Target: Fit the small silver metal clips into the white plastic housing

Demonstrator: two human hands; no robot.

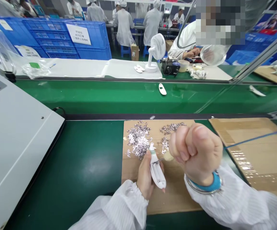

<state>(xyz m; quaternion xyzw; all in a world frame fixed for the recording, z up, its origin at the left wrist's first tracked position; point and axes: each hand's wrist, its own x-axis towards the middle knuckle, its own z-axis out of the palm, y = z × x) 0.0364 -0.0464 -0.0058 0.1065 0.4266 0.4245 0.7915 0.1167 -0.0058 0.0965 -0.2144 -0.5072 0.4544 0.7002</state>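
Note:
My left hand [145, 175] is closed around a small white plastic housing [157, 172], held over a cardboard sheet [176, 191]. My right hand [197, 153] is a fist raised close to the camera, pinching thin tweezers [157, 162] whose tip touches the housing's upper end. Two heaps of small shiny metal contacts [138, 139] lie on the cardboard just beyond the hands. A blue wrist strap [212, 184] with a blue cord [255, 138] is on my right wrist.
A white machine casing [13, 140] fills the left. A second cardboard sheet [253, 143] lies to the right. A green conveyor belt [119, 95] carries white housings [162, 89] beyond. Across it are a white fan [156, 51], a seated worker [188, 41] and blue crates [57, 38].

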